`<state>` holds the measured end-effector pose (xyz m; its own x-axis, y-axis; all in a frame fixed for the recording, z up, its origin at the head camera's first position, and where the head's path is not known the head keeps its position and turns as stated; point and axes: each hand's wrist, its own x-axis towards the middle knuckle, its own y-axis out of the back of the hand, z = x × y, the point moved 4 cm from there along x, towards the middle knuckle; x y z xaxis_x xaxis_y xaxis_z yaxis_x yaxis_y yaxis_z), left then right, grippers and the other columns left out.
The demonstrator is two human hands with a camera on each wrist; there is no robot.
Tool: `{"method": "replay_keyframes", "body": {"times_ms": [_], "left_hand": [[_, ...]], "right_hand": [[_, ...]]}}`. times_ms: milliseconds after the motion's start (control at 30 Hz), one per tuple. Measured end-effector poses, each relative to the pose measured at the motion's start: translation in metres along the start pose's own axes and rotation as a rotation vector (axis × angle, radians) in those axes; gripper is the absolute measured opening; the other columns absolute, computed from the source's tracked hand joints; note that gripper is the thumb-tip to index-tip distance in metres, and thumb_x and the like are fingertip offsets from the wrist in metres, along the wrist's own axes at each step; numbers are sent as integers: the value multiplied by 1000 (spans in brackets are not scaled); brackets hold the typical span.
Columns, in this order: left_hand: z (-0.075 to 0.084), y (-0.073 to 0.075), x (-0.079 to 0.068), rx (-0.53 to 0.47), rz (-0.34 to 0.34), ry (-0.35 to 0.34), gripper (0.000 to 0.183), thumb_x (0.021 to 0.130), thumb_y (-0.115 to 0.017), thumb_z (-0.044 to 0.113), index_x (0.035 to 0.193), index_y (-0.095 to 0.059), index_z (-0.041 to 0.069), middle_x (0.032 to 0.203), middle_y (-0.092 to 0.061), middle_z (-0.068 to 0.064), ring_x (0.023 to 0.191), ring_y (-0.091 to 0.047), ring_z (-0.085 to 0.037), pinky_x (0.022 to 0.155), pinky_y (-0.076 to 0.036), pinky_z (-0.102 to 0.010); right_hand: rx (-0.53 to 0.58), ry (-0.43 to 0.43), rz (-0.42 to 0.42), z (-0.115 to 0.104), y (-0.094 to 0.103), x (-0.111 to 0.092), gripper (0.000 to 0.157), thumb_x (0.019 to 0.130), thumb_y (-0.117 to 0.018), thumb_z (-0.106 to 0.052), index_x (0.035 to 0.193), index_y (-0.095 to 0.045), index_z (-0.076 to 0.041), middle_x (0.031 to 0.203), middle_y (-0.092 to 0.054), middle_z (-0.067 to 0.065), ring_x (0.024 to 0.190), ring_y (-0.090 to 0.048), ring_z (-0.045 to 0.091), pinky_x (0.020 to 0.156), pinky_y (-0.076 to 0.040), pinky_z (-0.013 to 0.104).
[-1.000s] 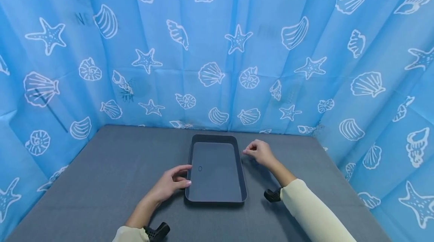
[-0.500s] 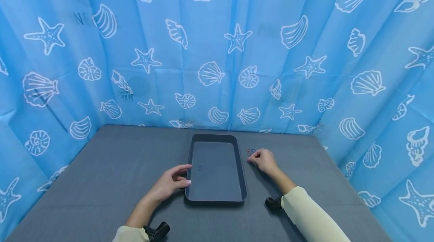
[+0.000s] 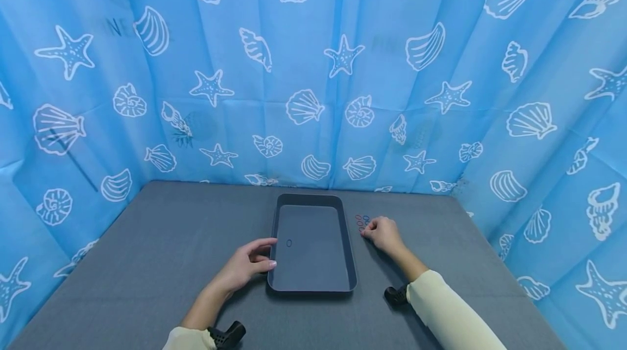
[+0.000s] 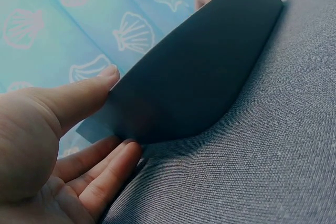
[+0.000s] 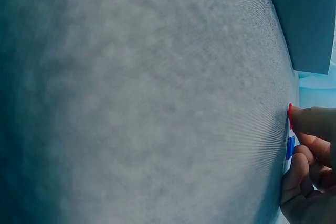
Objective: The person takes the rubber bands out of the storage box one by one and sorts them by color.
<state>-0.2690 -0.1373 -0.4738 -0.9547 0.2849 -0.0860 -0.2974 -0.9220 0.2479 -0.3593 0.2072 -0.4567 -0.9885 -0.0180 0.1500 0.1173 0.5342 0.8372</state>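
A dark grey rectangular tray [image 3: 313, 286] lies on the grey table. My left hand [image 3: 246, 263] holds its left side; in the left wrist view the thumb [image 4: 109, 74] touches the rim and the fingers lie against the lower wall. One small dark ring [image 3: 289, 243] sits inside the tray. Right of the tray, small red rings [image 3: 359, 218] and blue rings [image 3: 366, 218] lie close together. My right hand [image 3: 384, 234] is beside them, fingertips down. In the right wrist view a digit touches a red ring [image 5: 290, 115], with blue rings [image 5: 290, 148] nearby; whether it pinches one is unclear.
A blue curtain [image 3: 313, 67] with white shells and starfish hangs behind and at both sides of the table [image 3: 196, 219]. Black wrist cameras are worn under the cream sleeves [image 3: 455, 306].
My right hand has moved from the tray's right edge slightly right and nearer to me, uncovering red and blue rings. The left hand and the tray stay still.
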Motion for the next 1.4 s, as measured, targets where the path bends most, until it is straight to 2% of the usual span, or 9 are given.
{"method": "replay_keyframes", "body": {"times_ms": [300,567,800,1167,1400], "left_hand": [[0,1,1,7,8,-3,50,76,-65,27,122,-46,27,126,-41,-11,93,-52,-20,78,-45,-39],[0,2,2,13,16,-4,50,76,-65,28,122,-47,28,126,-40,-10,93,-52,-20,78,-44,-39],[-1,1,2,27,19,2,50,75,-66,29,121,-47,29,126,-40,-10,92,-52,-19,77,-45,-39],[-1,1,2,19,8,-5,52,76,-65,28,124,-46,24,126,-40,-13,92,-53,-20,78,-45,-40],[-3,0,2,10,-1,1,51,77,-64,27,124,-46,25,127,-40,-12,93,-53,-20,78,-44,-40]], "right_hand": [[-23,-39,-11,-1,4,1,17,73,-68,-16,60,-60,-10,57,-53,-2,53,-46,14,49,-36,27],[105,-41,18,3,7,3,12,72,-69,-15,64,-62,-9,60,-56,-1,53,-48,14,47,-38,27],[188,-93,37,5,12,7,11,74,-67,-17,69,-64,-8,67,-60,1,56,-49,15,48,-39,27],[262,-93,81,-12,20,13,13,76,-66,-19,76,-63,-6,74,-60,4,64,-52,17,54,-42,29],[383,-113,29,-28,17,15,16,76,-66,-20,82,-62,-5,75,-60,5,71,-57,24,57,-45,31]]}}
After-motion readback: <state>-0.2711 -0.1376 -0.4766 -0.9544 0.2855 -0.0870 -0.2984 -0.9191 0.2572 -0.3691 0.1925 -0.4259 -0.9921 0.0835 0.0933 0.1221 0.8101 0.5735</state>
